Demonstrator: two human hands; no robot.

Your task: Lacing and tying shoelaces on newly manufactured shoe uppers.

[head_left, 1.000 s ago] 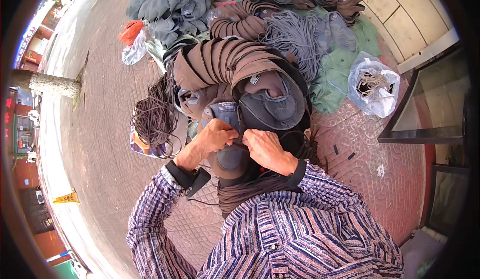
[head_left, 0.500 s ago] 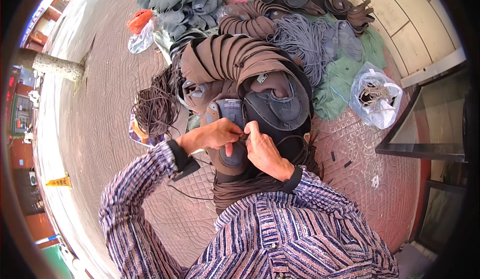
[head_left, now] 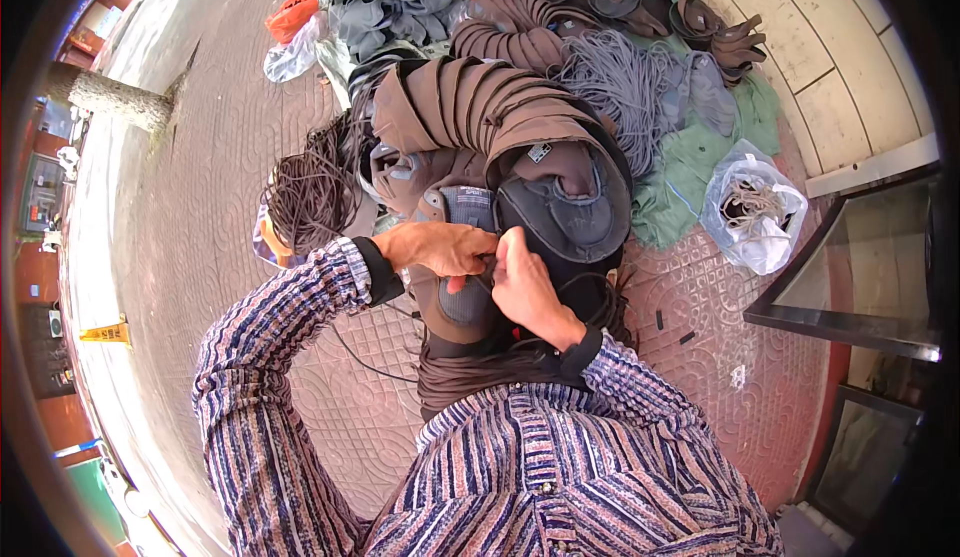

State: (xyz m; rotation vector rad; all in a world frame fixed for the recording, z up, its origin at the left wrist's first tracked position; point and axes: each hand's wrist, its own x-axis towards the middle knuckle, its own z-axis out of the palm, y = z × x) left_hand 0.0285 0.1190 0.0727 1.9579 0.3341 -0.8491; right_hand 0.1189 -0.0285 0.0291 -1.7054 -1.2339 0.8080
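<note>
A brown shoe upper with a grey mesh tongue (head_left: pixel 466 202) lies over my lap, under both hands. My left hand (head_left: pixel 445 249) is closed at the upper's edge, thumb and fingers pinched together. Close beside it my right hand (head_left: pixel 530 282) pinches too, its fingertips almost meeting the left ones; the thin dark shoelace there is mostly hidden by the fingers. A dark lace (head_left: pixel 375 365) trails in a curve below my left wrist. Right beyond my hands sits a curved stack of nested brown shoe uppers (head_left: pixel 480 107), its nearest one showing a dark lining (head_left: pixel 570 212).
Brown laces (head_left: pixel 318 192) hang in a tangled bundle at the left; more lie across my lap (head_left: pixel 485 379). Grey laces (head_left: pixel 620 82), grey uppers (head_left: pixel 385 2) and green cloth (head_left: pixel 665 197) are farther off. A clear plastic bag (head_left: pixel 755 212) stands near a black-framed glass panel (head_left: pixel 850 277).
My hands stay pinched together at the shoe upper; the left hand has turned slightly, its back more on top. The whole view has shifted a little.
</note>
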